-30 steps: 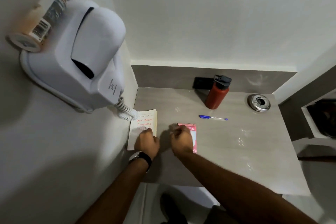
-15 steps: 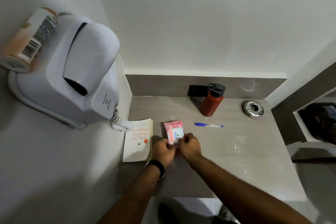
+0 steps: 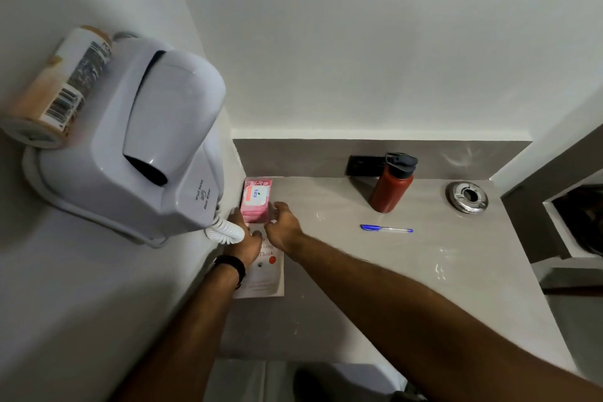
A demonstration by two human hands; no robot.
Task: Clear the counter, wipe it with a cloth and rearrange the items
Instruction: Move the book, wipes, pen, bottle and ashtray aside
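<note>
I see one pink packet held between left hand and right hand, both grips closed on its sides, now in the table's back-left corner; half a second ago it was mid-table. One book, pen, bottle; right side open

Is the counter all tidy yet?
Not yet. The book lies by the wall, and both hands, left hand and right hand, are setting the pink pack in the corner. The pen, red bottle and ashtray may need arranging.
</note>
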